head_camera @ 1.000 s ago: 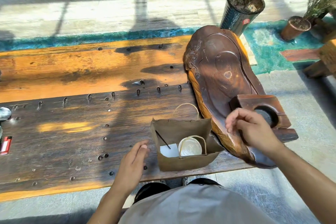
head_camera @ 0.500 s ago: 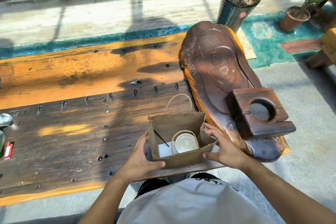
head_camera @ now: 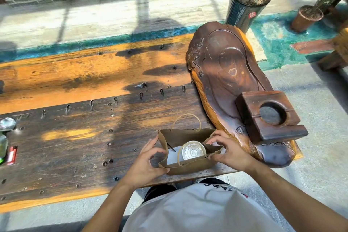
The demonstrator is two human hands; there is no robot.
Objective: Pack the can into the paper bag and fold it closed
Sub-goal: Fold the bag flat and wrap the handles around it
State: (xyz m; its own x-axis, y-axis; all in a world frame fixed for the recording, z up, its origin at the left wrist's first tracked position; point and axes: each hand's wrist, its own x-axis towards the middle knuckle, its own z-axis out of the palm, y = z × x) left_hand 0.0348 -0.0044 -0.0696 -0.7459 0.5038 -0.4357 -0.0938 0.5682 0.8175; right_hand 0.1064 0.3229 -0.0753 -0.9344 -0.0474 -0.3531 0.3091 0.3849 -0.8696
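A brown paper bag [head_camera: 190,167] with twine handles stands open near the front edge of the wooden table [head_camera: 75,147]. Inside it a can [head_camera: 193,150] sits upright, its silver top showing, beside a white slip of paper. My left hand [head_camera: 145,164] pinches the bag's left side panel between thumb and fingers. My right hand [head_camera: 228,151] pinches the right side panel, pushing it inward. The bag's mouth is open and its far handle stands up.
A large carved wooden slab [head_camera: 226,81] with a square wooden block [head_camera: 267,115] lies right of the bag. Small items, including a red object [head_camera: 11,155], lie at the table's left edge. Potted plants [head_camera: 246,3] stand on the floor beyond.
My right hand came down from above the wooden block to the bag's right side. My left hand moved from the table onto the bag's left side. Both side panels now crease inward.
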